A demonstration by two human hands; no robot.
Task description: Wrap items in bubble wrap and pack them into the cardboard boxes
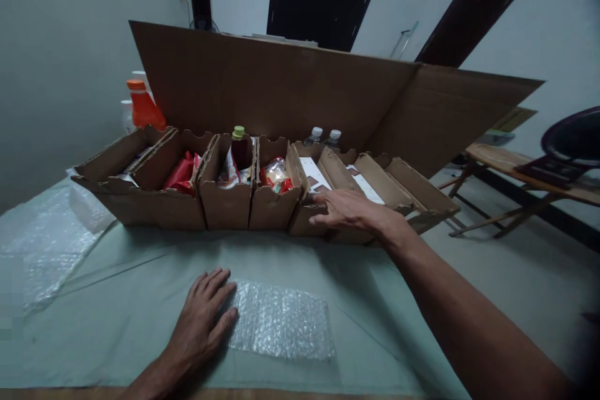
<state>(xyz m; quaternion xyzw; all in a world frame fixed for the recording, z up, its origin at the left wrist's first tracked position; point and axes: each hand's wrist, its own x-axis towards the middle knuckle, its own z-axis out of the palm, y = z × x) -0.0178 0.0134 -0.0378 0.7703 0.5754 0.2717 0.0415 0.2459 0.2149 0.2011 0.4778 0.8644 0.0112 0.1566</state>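
My left hand [204, 312] lies flat on the green cloth, fingers stretched out, touching the left edge of a bubble wrap sheet [284, 320]. Over the front of a cardboard bin [307, 224] right of the middle, my right hand [344, 207] reaches with thumb and forefinger apart; its other fingers are hidden. Nothing shows in its grasp. Just behind it in that bin stands a white box [315, 174] with brown marks. A second white box [368, 187] sits in the neighbouring bin to the right.
Other bins in the row hold a red packet [182, 170], a bottle with a green cap [239, 147] and a clear-and-red packet [276, 175]. Behind rises a cardboard panel [281, 84]. An orange bottle [143, 106] stands at left, more bubble wrap [42, 244] below it.
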